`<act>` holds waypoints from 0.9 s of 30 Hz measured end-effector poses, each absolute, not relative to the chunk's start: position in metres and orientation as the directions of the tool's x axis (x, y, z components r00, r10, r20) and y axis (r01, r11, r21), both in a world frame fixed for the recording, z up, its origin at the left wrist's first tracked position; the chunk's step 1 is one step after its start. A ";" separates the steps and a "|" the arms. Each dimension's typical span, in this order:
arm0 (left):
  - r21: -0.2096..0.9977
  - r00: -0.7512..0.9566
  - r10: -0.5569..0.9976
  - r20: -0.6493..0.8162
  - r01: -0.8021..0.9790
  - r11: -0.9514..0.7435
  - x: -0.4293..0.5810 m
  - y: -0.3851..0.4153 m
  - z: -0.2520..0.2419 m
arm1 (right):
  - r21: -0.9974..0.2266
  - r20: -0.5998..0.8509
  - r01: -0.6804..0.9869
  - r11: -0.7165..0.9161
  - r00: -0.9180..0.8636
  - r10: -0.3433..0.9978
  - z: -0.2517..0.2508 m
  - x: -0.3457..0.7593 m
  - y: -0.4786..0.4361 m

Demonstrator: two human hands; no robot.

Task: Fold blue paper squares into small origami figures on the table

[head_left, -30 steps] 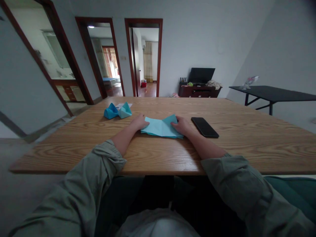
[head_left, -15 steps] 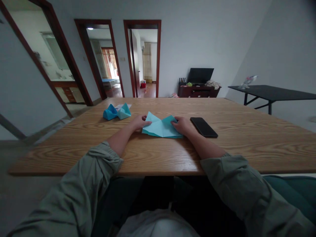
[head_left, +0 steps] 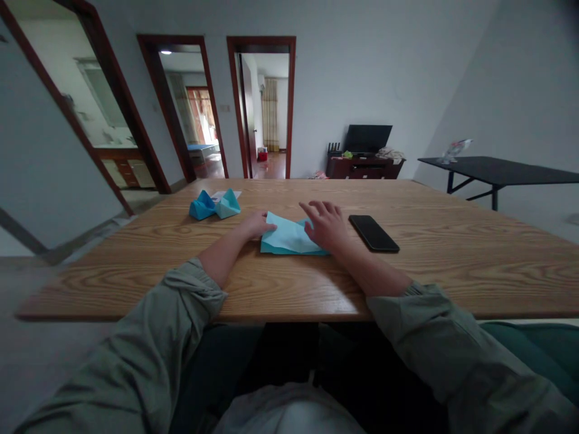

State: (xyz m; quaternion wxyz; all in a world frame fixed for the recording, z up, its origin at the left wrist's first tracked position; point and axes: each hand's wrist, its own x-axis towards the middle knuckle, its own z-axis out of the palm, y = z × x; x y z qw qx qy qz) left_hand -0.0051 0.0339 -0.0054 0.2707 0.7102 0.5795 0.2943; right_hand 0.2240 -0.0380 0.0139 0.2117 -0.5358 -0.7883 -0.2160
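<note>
A sheet of light blue folded paper (head_left: 289, 235) lies nearly flat on the wooden table in front of me. My left hand (head_left: 257, 225) pinches its left edge, thumb on top and the other fingers partly hidden behind the paper. Over the right part of the sheet is my right hand (head_left: 329, 225), its fingers stretched out and spread, covering the paper's right end. Whether its palm touches the sheet I cannot tell. Left of my left hand stand two folded paper pieces, one darker blue (head_left: 202, 206) and one pale blue (head_left: 228, 205).
A black smartphone (head_left: 373, 233) lies on the wooden table (head_left: 289, 289), just right of my right hand. Behind the folded pieces is a small printed paper (head_left: 219, 196). Farther off are a black table (head_left: 506, 170) and a television (head_left: 367, 138) on a cabinet.
My right hand has let go of the paper's right side and opened over it. The sheet's raised corners have come down, and it now looks flatter.
</note>
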 end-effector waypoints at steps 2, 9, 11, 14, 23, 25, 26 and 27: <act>0.753 0.183 0.979 0.086 0.632 -0.184 -0.001 0.031 -0.005 | 0.139 0.431 0.908 0.395 -0.414 0.801 0.013 0.213 -0.043; 0.721 0.244 0.960 0.137 0.640 -0.265 0.008 0.028 -0.007 | 0.063 0.095 0.941 0.333 -0.337 0.936 0.002 0.205 -0.035; 0.697 0.260 0.955 0.143 0.659 -0.283 0.009 0.026 -0.007 | 0.055 0.078 0.948 0.314 -0.318 0.945 0.003 0.205 -0.030; 0.650 0.312 0.934 0.173 0.676 -0.346 0.010 0.022 -0.004 | 0.035 0.079 0.957 0.289 -0.291 0.954 0.003 0.202 -0.025; 0.315 0.377 0.889 0.259 0.837 -0.446 0.005 0.007 0.006 | -0.263 0.436 0.930 0.255 -0.121 0.892 0.010 0.242 -0.012; 0.298 0.398 0.879 0.262 0.833 -0.466 0.003 0.007 0.007 | -0.315 0.512 0.926 0.206 -0.017 0.859 0.011 0.259 -0.004; 0.294 0.415 0.872 0.261 0.826 -0.481 0.002 0.007 0.007 | -0.340 0.508 0.922 0.185 0.015 0.861 0.010 0.266 0.001; 0.292 0.436 0.862 0.257 0.816 -0.500 0.001 0.007 0.007 | -0.368 0.478 0.915 0.165 0.034 0.878 0.008 0.272 0.005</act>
